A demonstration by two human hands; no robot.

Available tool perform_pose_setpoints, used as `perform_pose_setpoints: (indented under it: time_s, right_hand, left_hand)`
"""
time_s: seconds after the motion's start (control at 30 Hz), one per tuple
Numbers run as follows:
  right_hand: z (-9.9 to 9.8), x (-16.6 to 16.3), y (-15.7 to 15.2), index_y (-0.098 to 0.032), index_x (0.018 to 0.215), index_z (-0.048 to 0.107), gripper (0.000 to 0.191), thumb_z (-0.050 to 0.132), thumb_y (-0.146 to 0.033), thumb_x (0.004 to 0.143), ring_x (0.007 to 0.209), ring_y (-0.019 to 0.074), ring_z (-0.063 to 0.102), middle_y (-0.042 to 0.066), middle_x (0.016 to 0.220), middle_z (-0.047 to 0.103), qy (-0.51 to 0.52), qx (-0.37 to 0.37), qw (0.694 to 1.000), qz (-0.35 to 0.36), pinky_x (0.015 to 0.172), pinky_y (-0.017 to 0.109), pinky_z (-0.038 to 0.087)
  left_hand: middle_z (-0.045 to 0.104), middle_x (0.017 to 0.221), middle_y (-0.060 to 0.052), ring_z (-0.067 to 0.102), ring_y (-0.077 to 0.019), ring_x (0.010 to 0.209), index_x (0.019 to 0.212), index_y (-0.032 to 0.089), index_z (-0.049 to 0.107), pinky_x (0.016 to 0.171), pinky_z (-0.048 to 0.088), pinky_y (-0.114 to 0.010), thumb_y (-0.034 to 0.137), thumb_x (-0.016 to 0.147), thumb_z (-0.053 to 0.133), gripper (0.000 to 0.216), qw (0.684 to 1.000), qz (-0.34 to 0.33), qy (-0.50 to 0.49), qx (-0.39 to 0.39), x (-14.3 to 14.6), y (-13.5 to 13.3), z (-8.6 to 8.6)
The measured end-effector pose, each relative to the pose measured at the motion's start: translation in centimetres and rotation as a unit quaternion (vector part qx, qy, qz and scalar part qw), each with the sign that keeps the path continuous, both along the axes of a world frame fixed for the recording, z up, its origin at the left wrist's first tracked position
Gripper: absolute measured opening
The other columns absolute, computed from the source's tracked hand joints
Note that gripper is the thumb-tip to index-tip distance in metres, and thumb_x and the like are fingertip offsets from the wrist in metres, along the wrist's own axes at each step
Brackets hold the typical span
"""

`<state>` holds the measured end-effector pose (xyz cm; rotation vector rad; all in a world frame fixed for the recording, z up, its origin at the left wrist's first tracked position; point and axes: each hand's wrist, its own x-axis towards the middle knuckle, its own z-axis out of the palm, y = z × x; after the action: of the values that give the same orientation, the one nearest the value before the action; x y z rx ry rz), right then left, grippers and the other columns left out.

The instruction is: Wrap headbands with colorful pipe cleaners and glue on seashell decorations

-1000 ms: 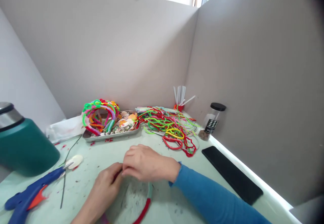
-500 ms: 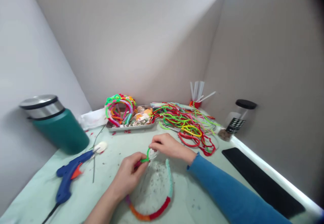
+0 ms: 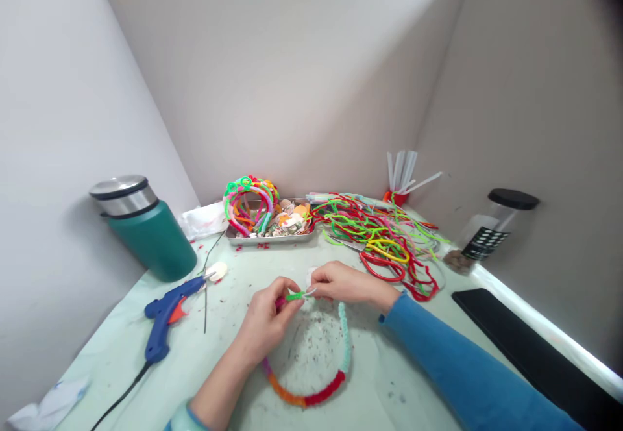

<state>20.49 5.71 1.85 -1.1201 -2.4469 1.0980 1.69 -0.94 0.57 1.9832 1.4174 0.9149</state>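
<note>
A headband (image 3: 324,395) wrapped in bands of purple, orange, red and pale blue fuzzy pipe cleaner lies in a curve on the table. My left hand (image 3: 270,314) is closed around its far left end, where magenta wrapping meets a green pipe cleaner (image 3: 294,296). A thin whitish strip (image 3: 309,293) shows just past the green. My right hand (image 3: 335,283) pinches at that tip, its fingers covering most of the green strand's loose end. The pale blue end stands free below my right wrist.
A blue glue gun (image 3: 165,320) lies left, its nozzle by a cream disc (image 3: 217,271). Behind it stands a green bottle (image 3: 150,239). A metal tray (image 3: 272,241) holds finished headbands and small pieces. Scissors (image 3: 382,265), heaped pipe cleaners (image 3: 360,217) and a clear jar (image 3: 487,233) are right.
The green strand stood up in a loop between my hands; now it lies close around the tip. My right hand has come lower relative to my left. The view has shifted left.
</note>
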Motion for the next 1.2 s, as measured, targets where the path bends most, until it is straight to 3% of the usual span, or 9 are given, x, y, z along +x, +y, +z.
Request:
perform_pose_setpoints:
  time_s: [0.17, 0.3, 0.5, 0.73, 0.87, 1.07, 1.2]
  right_hand:
    - [0.4, 0.3, 0.0, -0.012, 0.066, 0.063, 0.023, 0.05, -0.028, 0.077, 0.049, 0.0075, 0.044, -0.003, 0.053, 0.052, -0.026, -0.02, 0.999, 0.01, 0.045, 0.017, 0.031]
    - [0.7, 0.5, 0.1, -0.012, 0.073, 0.067, 0.023, 0.053, -0.03, 0.076, 0.053, 0.0082, 0.047, -0.002, 0.059, 0.057, -0.032, -0.018, 0.998, 0.042, 0.048, 0.017, 0.032]
    - [1.4, 0.5, -0.5, -0.017, 0.082, 0.069, 0.016, 0.058, -0.025, 0.073, 0.06, 0.01, 0.051, -0.001, 0.07, 0.064, -0.06, 0.106, 0.986, 0.11, 0.054, 0.018, 0.033]
    - [2.0, 0.0, -1.6, -0.018, 0.082, 0.067, 0.017, 0.05, -0.018, 0.078, 0.076, 0.016, 0.055, 0.004, 0.078, 0.065, -0.115, 0.294, 0.948, 0.04, 0.067, 0.025, 0.033]
    - [2.5, -0.2, -2.2, -0.018, 0.08, 0.065, 0.016, 0.049, -0.019, 0.082, 0.078, 0.0162, 0.053, 0.005, 0.078, 0.063, -0.11, 0.339, 0.934, 0.02, 0.07, 0.027, 0.031]
    - [2.9, -0.5, -3.0, -0.019, 0.078, 0.063, 0.012, 0.051, -0.016, 0.081, 0.078, 0.0158, 0.05, 0.003, 0.075, 0.061, -0.102, 0.358, 0.923, 0.099, 0.076, 0.028, 0.03]
    - [2.6, -1.0, -3.0, -0.017, 0.082, 0.06, 0.012, 0.049, -0.018, 0.085, 0.077, 0.0155, 0.05, 0.004, 0.077, 0.06, -0.072, 0.369, 0.925, 0.06, 0.071, 0.027, 0.031]
  left_hand:
    - [0.056, 0.067, 0.002, 0.046, -0.0111, 0.06, 0.089, 0.018, 0.062, 0.058, 0.035, -0.02, 0.03, 0.084, 0.047, 0.02, 0.999, -0.037, -0.01, 0.0, 0.0, 0.0, 0.3]
    - [0.059, 0.069, 0.001, 0.048, -0.0121, 0.061, 0.085, 0.018, 0.063, 0.059, 0.035, -0.021, 0.031, 0.084, 0.045, 0.022, 1.0, -0.01, -0.002, 0.004, -0.2, 0.3, 0.3]
    - [0.059, 0.067, 0.001, 0.048, -0.0129, 0.06, 0.081, 0.018, 0.063, 0.058, 0.036, -0.022, 0.032, 0.084, 0.045, 0.023, 1.0, 0.022, 0.019, 0.01, -0.2, 0.6, 0.1]
    - [0.057, 0.064, 0.002, 0.049, -0.0136, 0.06, 0.083, 0.019, 0.061, 0.058, 0.035, -0.023, 0.033, 0.083, 0.044, 0.022, 0.998, 0.062, 0.026, -0.005, -0.5, 0.7, 0.0]
    - [0.061, 0.07, 0.0, 0.052, -0.0147, 0.064, 0.089, 0.018, 0.062, 0.061, 0.037, -0.024, 0.031, 0.084, 0.042, 0.024, 0.998, 0.064, 0.004, -0.023, -0.7, 1.0, -0.2]
    - [0.064, 0.075, -0.001, 0.055, -0.0157, 0.07, 0.084, 0.019, 0.063, 0.066, 0.039, -0.024, 0.028, 0.083, 0.043, 0.022, 0.998, 0.058, 0.009, -0.018, -0.6, 1.0, -0.3]
    - [0.064, 0.073, 0.0, 0.055, -0.0152, 0.068, 0.084, 0.019, 0.064, 0.064, 0.039, -0.024, 0.027, 0.082, 0.043, 0.023, 0.998, 0.065, 0.013, -0.017, -0.6, 0.9, -0.2]
